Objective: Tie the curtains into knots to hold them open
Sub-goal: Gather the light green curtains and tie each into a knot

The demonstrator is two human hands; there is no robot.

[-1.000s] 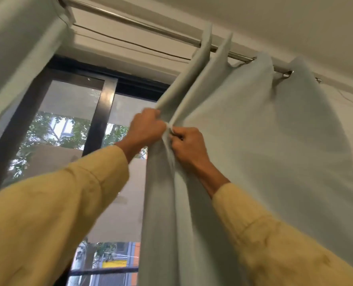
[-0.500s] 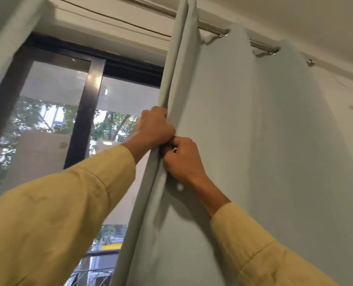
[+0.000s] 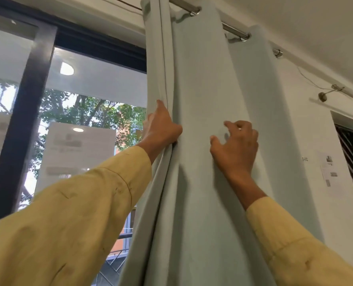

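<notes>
Pale grey-green fabric curtain (image 3: 202, 182): it hangs in vertical folds from a silver metal curtain rod (image 3: 233, 32) at the top of the view, to the right of a dark-framed glass window (image 3: 37, 100), and it is gathered toward the white wall (image 3: 307, 131). No knot shows in the part of the cloth in view.

Your left hand (image 3: 161, 126) grips the curtain's leading edge, where several folds are bunched together; its fingers are wrapped around that bundle and closed on it, with the thumb lying up along the fold.

Your right hand (image 3: 236, 149) is raised in front of the curtain's broad face, just right of the left hand. Its fingers (image 3: 231, 125) are spread and curled, holding nothing; whether the tips touch the cloth cannot be told.

Both arms wear mustard-yellow long sleeves (image 3: 68, 223) and reach upward.

A sheet of printed white paper (image 3: 329, 172) is stuck on the wall to the right of the curtain, and green trees (image 3: 93, 112) show through the glass.
</notes>
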